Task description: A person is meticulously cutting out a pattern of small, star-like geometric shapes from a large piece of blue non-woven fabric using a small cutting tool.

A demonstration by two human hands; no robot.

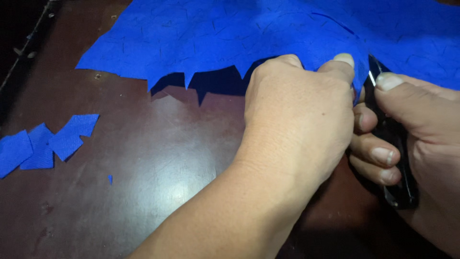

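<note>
Table [158,182]: dark glossy wood, fills the view; bare part near and left gives room for offcuts.
Cloth [230,33]: big blue sheet, spread flat across far side, left to right; near edge jagged w/ notches, prob. where pieces were cut out. Right part lifted off the table by the hands, so the edge stands free for the blades.
Left hand [299,115]: centre-right, closed in a pinch on the cloth edge, thumb tip up; holds it taut just beside the blades.
Right hand [417,129]: far right, fingers wrapped round the scissors [390,129], thumb on top; black handles, blades point away, tip at the cloth edge. Blades open or shut: can't tell.
Cut pieces [45,141]: several blue squarish bits, overlapping, near left, well apart from the hands – set aside out of the way.
Scrap [110,179]: tiny blue sliver, alone, near the pieces.
</note>
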